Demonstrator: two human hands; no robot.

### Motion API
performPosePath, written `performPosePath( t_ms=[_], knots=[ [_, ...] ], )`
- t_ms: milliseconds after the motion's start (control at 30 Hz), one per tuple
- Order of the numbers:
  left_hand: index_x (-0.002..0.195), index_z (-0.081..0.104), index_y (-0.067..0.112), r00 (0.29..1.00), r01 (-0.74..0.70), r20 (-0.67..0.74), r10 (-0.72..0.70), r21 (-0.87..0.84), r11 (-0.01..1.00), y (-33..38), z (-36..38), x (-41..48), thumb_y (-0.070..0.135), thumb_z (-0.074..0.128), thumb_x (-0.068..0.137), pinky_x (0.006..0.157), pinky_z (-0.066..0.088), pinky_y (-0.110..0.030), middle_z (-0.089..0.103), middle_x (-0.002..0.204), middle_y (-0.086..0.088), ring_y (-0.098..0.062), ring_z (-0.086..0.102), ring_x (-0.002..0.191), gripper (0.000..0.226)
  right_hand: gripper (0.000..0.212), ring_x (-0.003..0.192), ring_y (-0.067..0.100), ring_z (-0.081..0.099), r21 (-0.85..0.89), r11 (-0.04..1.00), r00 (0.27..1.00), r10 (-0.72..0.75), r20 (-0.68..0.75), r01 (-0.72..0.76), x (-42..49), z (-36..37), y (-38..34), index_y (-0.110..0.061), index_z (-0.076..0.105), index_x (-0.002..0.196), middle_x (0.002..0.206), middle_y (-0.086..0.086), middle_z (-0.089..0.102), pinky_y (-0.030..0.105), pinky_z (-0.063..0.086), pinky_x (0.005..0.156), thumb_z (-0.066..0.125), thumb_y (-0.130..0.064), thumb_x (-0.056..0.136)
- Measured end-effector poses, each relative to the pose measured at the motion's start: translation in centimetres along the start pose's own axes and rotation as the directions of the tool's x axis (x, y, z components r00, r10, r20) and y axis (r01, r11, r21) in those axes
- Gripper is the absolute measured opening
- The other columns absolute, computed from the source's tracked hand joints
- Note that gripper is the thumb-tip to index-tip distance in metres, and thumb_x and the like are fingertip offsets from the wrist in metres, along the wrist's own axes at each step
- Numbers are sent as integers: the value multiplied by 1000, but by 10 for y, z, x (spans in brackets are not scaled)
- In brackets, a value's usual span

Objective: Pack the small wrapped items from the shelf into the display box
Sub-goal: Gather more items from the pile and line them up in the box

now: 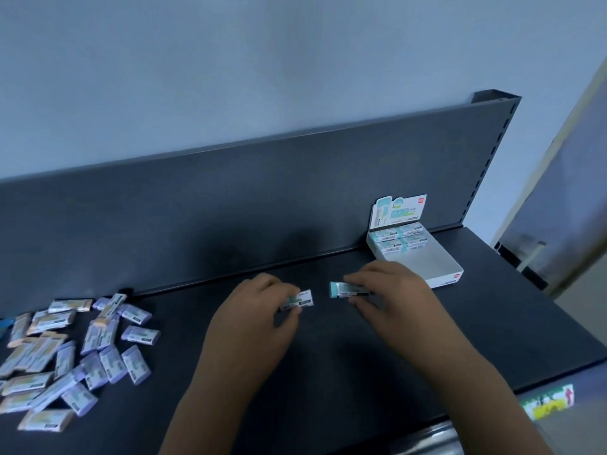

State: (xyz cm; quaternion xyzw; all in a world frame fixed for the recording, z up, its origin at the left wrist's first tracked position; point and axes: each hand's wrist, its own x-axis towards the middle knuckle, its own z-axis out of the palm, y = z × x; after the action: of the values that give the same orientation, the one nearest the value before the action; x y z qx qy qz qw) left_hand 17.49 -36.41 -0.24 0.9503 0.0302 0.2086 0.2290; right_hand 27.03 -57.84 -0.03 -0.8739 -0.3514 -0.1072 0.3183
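My left hand [259, 307] pinches a small white and teal wrapped item [300, 298] just above the dark shelf [328, 356]. To its right, my right hand [387, 290] grips a second teal-ended wrapped item [341, 289]. The white display box [440, 269] stands at the back right with its printed lid flap [399, 210] upright. Several teal wrapped items [399, 238] fill the far end of the box; its near half shows bare floor. A pile of loose purple and orange wrapped items [72, 349] lies at the shelf's left.
A dark back panel [262, 198] rises behind the shelf. The shelf's front edge carries a price label strip [548, 402] at the lower right. A floor and pale wall show past the shelf's right end.
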Motion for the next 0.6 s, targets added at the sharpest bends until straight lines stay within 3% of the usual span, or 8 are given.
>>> performPosePath(
  t_ms=[200,333,467,600],
  knots=[
    [103,70,31,999,-31,-9,31,-22,999,35,19,23,27,72,84,70,52,-32,55,100,18,-6,59,87,19,29,92,10,61,73,996,992,64,-110,-56,0,-26,27,-19,75,106,97,-10,67,29,52,83,80,-10,79],
    [105,70,32,999,-49,-23,50,17,999,65,40,44,30,70,86,69,51,-30,55,101,18,-5,57,85,19,28,85,2,61,171,983,972,104,-210,-68,1,-55,54,-20,76,103,94,-17,66,14,48,79,82,-9,78],
    [109,70,33,999,-33,-39,35,55,998,98,67,69,34,64,87,72,52,-34,58,99,16,-8,57,87,22,28,88,-3,60,186,977,968,139,-207,-100,9,-82,93,-23,76,106,95,-17,67,3,41,77,81,-14,79],
    [112,71,29,998,-6,-53,13,124,992,132,98,92,35,64,88,73,53,-34,62,102,12,-14,58,93,25,23,87,-1,60,257,936,929,298,-217,-240,12,-106,132,-30,76,107,94,-17,68,2,39,75,76,-23,84]
  ],
)
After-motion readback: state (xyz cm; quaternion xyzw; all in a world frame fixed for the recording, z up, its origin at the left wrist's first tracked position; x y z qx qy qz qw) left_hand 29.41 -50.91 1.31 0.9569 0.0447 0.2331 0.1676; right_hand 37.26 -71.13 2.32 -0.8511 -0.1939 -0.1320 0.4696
